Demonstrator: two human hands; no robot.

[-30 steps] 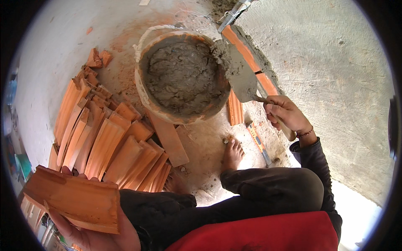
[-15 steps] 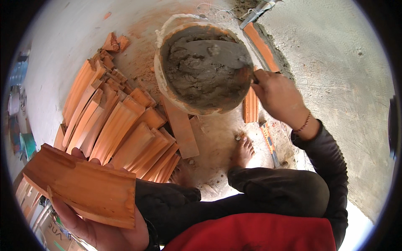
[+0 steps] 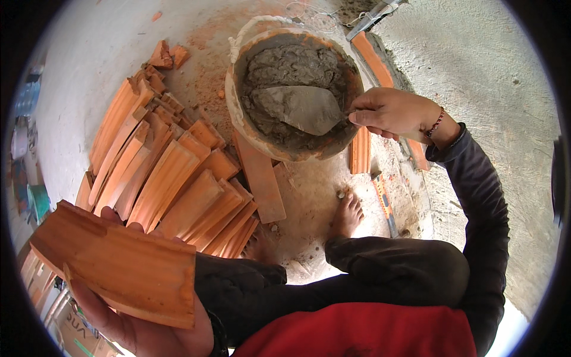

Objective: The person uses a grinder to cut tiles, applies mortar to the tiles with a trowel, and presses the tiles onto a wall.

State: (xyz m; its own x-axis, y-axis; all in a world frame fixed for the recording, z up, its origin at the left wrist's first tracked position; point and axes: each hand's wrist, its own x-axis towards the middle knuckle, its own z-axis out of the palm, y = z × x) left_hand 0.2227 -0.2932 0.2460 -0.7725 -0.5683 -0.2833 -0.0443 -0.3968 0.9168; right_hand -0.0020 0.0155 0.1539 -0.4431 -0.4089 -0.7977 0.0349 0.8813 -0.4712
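A curved terracotta tile (image 3: 119, 268) rests in my left hand (image 3: 160, 334), thumb along its near edge and fingertips showing over the far one. Over at the bucket's right rim, my right hand (image 3: 395, 113) is closed round the handle of a trowel (image 3: 306, 110); the handle itself is mostly hidden by the fingers. The grey trowel blade lies flat on wet mortar (image 3: 291, 65). That mortar partly fills a round bucket (image 3: 237, 113) with a pale rope handle (image 3: 256, 22).
Many terracotta tiles (image 3: 160, 181) stand stacked at left, a flat one (image 3: 262, 178) beside them. Broken pieces (image 3: 169, 55) lie behind. An orange-and-black cutter-like tool (image 3: 385, 205) is on the floor near my bare foot (image 3: 348, 214). Tiles (image 3: 375, 59) line the rough wall (image 3: 476, 101).
My right hand has shifted slightly right and turned, drawing the trowel blade from the far part of the mortar toward me. The tile in my left hand has hardly moved.
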